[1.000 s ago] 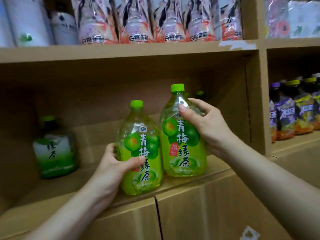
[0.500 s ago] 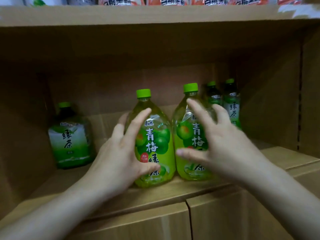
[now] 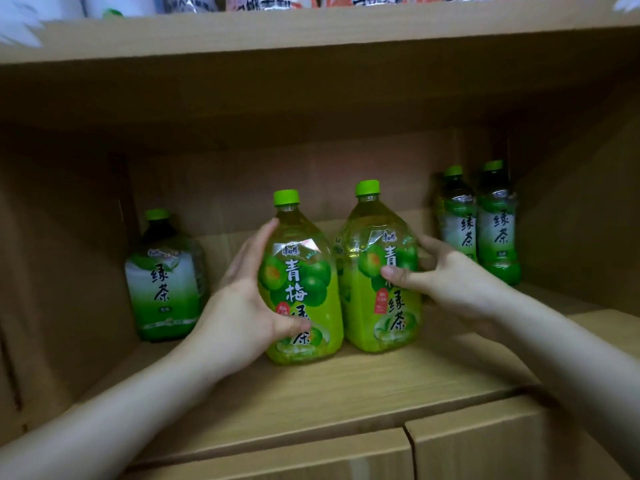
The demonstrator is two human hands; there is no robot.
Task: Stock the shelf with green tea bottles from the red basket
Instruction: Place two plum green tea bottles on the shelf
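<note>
- The left hand [image 3: 239, 317] wraps the left green plum tea bottle [image 3: 301, 289], thumb across its label.
- The right hand [image 3: 450, 282] clasps the right green plum tea bottle [image 3: 379, 271].
- Both bottles stand upright, touching, mid-shelf [image 3: 346, 386], back from its front edge.
- A large green tea bottle [image 3: 166, 278] stands near the left wall; two slim green tea bottles [image 3: 479, 223] stand by the right wall.

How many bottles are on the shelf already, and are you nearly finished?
Five bottles stand on the shelf: one dark green tea bottle at the left, two slimmer ones at the right, and two plum green tea bottles in the middle. The left hand holds the left plum bottle and the right hand the right plum bottle. The red basket is out of view, so what's left is unknown.
</note>
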